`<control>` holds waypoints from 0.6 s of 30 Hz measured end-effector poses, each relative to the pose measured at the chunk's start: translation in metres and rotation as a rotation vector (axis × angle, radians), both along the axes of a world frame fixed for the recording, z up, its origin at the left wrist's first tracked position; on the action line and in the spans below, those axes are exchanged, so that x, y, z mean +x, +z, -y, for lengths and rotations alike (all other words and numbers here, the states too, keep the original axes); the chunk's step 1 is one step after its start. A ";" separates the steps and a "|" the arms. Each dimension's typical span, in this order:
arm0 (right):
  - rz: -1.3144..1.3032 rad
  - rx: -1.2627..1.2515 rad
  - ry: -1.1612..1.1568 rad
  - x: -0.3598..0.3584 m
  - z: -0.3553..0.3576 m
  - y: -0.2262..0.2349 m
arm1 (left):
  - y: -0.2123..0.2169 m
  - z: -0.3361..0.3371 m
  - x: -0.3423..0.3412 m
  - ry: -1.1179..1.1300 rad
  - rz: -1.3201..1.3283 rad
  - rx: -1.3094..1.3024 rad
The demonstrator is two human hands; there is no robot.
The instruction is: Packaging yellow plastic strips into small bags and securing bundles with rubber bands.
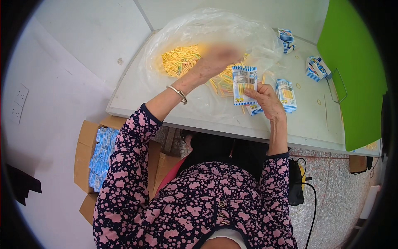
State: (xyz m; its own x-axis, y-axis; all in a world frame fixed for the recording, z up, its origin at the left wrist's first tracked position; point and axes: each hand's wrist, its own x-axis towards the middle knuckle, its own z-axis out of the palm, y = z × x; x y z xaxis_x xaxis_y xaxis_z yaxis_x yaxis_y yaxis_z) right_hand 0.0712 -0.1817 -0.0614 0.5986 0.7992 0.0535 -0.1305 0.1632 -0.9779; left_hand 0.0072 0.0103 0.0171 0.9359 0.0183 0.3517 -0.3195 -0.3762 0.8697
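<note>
My right hand (268,99) pinches a small blue-and-white striped packet (244,74) upright, with thin yellow sticks showing through its clear window. My left hand (222,54) reaches over a large clear plastic bag (199,25), above a heap of yellow sticks (178,60), some of them pale green or pink. Its fingers are smeared, so whether it grips anything is hidden. Part of another packet (254,109) lies under the one I hold. Beside my right hand a stack of filled packets (286,97) rests on the table.
Crumpled blue-and-white packets (286,39) and a small bundle of them (316,68) lie farther right on the white table (306,124). A green panel (352,70) borders the right side. Below left stands a cardboard box (85,155) full of blue packets (103,159).
</note>
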 end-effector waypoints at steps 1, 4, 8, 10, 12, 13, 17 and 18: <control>0.000 -0.001 0.000 -0.001 0.000 0.001 | -0.003 0.001 0.001 -0.055 -0.019 0.070; -0.009 -0.007 -0.017 -0.001 0.003 0.001 | -0.010 0.009 0.002 -0.136 0.047 0.280; 0.077 -0.046 -0.065 0.007 0.015 -0.003 | -0.011 0.014 0.001 -0.112 0.066 0.364; 0.136 -0.068 -0.098 0.017 0.029 0.003 | -0.007 0.015 -0.002 -0.064 0.011 0.247; 0.164 -0.153 -0.289 0.032 0.051 0.009 | -0.011 0.010 -0.004 -0.013 -0.047 0.129; 0.163 -0.156 -0.288 0.043 0.063 0.006 | -0.014 0.004 -0.003 0.001 -0.100 0.123; 0.566 -0.685 -0.574 0.084 0.100 -0.029 | -0.023 0.003 -0.003 -0.004 -0.182 0.116; 0.745 -0.921 -0.681 0.080 0.094 -0.028 | -0.024 0.002 -0.004 0.003 -0.186 0.115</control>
